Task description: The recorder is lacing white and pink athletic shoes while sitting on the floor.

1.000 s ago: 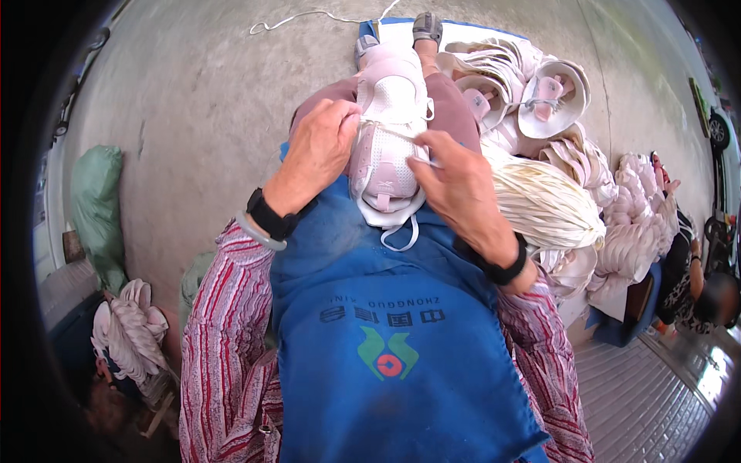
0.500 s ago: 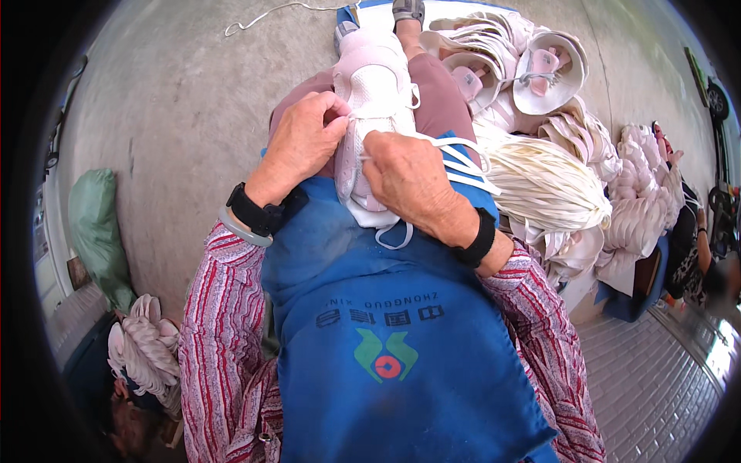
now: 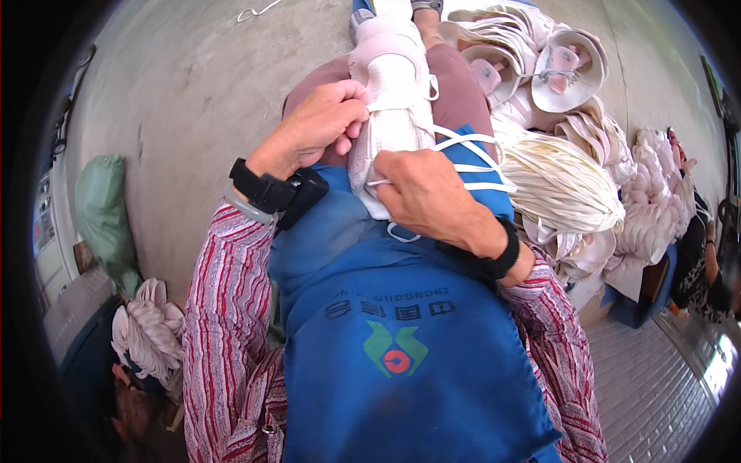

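A pale pink and white shoe upper (image 3: 395, 81) lies lengthwise across my lap, over the top of a blue apron (image 3: 409, 270). My left hand (image 3: 328, 119) is at its left edge, thumb and forefinger pinched on a white shoelace. Lower down on the upper, my right hand (image 3: 432, 193) is closed, with a thin bit of lace showing at its fingertips. Loose loops of white shoelace (image 3: 478, 163) spread to the right of the upper. A thin loop hangs below it, partly hidden by my right hand.
At my right lie a thick bundle of white shoelaces (image 3: 563, 177) and stacks of pale shoe uppers (image 3: 494, 42). More uppers (image 3: 150, 332) are at the lower left, near a green sack (image 3: 106, 212). Another person (image 3: 698, 270) sits at the far right.
My left hand has moved slightly up along the upper, drawing the lace at its edge. My right hand has shifted down, away from the left. The whole view has shifted a little.
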A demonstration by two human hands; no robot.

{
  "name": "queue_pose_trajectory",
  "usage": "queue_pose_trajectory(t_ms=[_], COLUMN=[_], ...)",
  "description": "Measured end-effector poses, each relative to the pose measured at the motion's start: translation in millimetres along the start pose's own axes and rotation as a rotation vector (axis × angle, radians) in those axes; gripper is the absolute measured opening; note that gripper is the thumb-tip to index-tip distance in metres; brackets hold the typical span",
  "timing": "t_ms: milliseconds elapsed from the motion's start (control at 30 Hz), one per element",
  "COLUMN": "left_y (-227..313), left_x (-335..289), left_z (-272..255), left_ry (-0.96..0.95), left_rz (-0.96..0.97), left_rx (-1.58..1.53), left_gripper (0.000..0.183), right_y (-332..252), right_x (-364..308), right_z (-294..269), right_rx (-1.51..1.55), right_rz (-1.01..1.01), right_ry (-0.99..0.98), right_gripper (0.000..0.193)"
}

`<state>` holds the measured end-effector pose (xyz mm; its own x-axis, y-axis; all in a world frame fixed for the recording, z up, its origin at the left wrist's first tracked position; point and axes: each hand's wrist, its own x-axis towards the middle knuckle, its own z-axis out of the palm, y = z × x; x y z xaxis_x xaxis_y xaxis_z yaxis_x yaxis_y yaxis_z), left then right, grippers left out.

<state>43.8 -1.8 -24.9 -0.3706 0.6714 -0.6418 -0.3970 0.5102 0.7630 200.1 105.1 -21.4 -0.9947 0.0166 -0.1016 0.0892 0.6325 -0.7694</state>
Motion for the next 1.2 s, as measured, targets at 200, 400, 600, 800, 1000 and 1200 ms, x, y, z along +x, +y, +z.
queue_pose_trajectory(t_ms=[200, 400, 600, 800, 1000, 1200], left_y=[-17, -22, -16, -22, -39, -51], left_x=[0, 3, -16, -48, -50, -60], left_z=[3, 5, 15, 23, 37, 39], left_ry=[0.166, 0.207, 0.361, 0.008, 0.077, 0.046], left_rz=[0.11, 0.162, 0.257, 0.018, 0.061, 0.093], left_rx=[0.101, 0.188, 0.363, 0.225, -0.299, -0.335], left_gripper=[0.013, 0.013, 0.022, 0.034, 0.027, 0.021], right_y=[5, -14, 1, -16, -9, 37], right_x=[-13, -16, -23, -22, -16, -4], right_z=[-10, -11, -2, 4, -26, -33], right_rx=[0.079, 0.209, 0.138, 0.277, 0.281, -0.088], right_rz=[-0.026, -0.072, -0.037, -0.142, 0.176, 0.126], right_ry=[-0.065, -0.08, -0.078, 0.016, 0.157, 0.245], right_gripper=[0.011, 0.01, 0.009, 0.011, 0.019, 0.02])
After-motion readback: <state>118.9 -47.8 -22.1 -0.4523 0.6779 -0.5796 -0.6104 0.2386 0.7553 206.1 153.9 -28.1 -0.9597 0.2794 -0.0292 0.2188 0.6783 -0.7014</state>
